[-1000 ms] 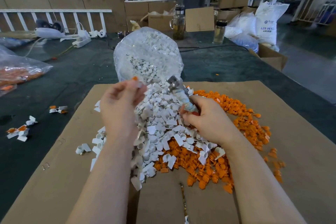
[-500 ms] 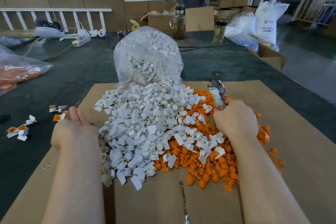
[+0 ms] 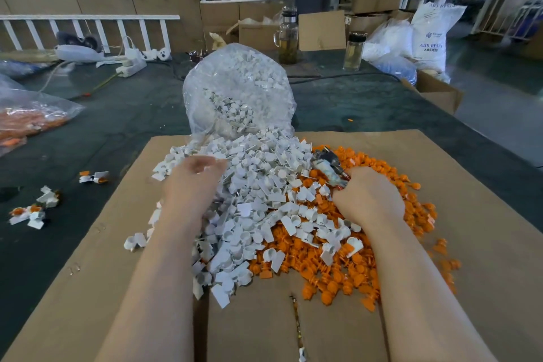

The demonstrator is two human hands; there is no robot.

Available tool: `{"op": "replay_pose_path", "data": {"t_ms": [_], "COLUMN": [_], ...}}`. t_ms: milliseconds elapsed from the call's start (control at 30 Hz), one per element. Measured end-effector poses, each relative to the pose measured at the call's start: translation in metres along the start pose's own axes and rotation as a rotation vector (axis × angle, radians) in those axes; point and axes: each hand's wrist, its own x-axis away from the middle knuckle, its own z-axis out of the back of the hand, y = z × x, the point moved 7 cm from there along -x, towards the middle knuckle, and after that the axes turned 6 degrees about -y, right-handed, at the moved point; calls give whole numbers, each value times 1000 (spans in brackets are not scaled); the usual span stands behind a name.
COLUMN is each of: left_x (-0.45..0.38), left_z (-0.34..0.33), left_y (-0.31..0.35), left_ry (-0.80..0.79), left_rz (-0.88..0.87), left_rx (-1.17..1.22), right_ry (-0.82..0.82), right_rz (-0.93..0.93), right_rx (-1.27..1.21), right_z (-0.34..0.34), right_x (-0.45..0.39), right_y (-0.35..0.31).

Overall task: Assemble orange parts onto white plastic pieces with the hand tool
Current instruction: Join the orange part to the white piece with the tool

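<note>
- Centrally, a heap of white plastic pieces spilled from the mouth of a clear plastic bag onto a flat cardboard sheet laid over a dark green table.
- Beside and partly under the white heap, on its right, lay a spread of orange parts, the two piles overlapping where they met.
- The left hand was over the left edge of the white pile, palm turned partly up, fingers loosely curled; whether it had hold of any piece could not be told, as the fingertips were blurred.
- The right hand sat on the orange pile with its fingers curled round the hand tool, a pliers-like tool whose metal head pointed up and away over the seam between the piles.
- Off the cardboard to the left, several assembled white-and-orange pieces lay scattered on the table, with another small group nearer the sheet.
- At the far left edge sat a second plastic bag holding orange parts.
- Farther back stood a glass jug and a glass bottle, both with yellowish liquid, near open cardboard boxes.
- A white power strip with cables lay at the back left, in front of a white railing.
- To the back right stood a white sack printed "ABS RESIN".
</note>
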Motion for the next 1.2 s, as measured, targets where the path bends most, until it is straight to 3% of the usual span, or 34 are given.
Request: {"op": "replay_pose_path", "data": {"t_ms": [67,167,300,533,867,1200], "left_x": [-4,-6,-2,2,8,16], "left_z": [-16,-21,-23,-19,-18,-26], "left_y": [0,4,10,17,22,30], "left_ry": [-85,-75,-52,-11,46,-7], "left_rz": [-53,-133,-246,-265,-296,-325], "left_rx": [-306,-452,-412,-413,-154,65], "right_ry": [18,14,-7,90,188,150], "right_rz": [20,43,57,78,217,380], "right_rx": [110,215,231,220,-124,-389], "right_z": [2,4,2,8,20,16], "right_x": [-2,-3,-4,-1,-1,10], "right_y": [-2,-6,-7,-8,-17,-40]}}
